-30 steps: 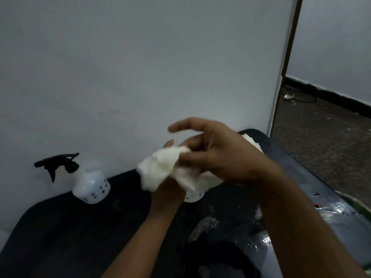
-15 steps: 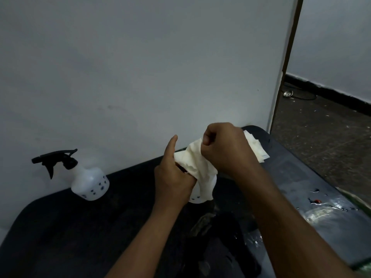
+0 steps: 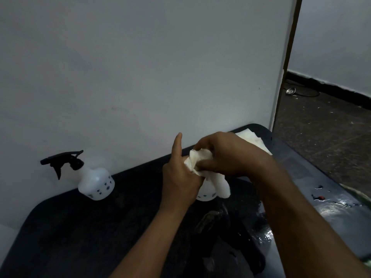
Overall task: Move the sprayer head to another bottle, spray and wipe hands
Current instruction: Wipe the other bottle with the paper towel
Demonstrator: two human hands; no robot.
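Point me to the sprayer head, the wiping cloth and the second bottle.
sprayer head (image 3: 61, 160): head view, on the black trigger body.
wiping cloth (image 3: 200, 159): head view, on the bunched part between the hands.
second bottle (image 3: 206, 194): head view, on its lower white wall.

Second bottle (image 3: 206, 194) mostly behind the hands and cloth (image 3: 208, 171); left fingers (image 3: 192, 171) buried in cloth.

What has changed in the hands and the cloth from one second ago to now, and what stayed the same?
The right hand, open-fingered a second ago, closed on the white cloth and now rubs it along the left hand's fingers. The left hand turned, its thumb now pointing up. The cloth went from a spread bunch to a gathered wad with a hanging tail. The spray bottle, the table and the tissue stack stayed put.
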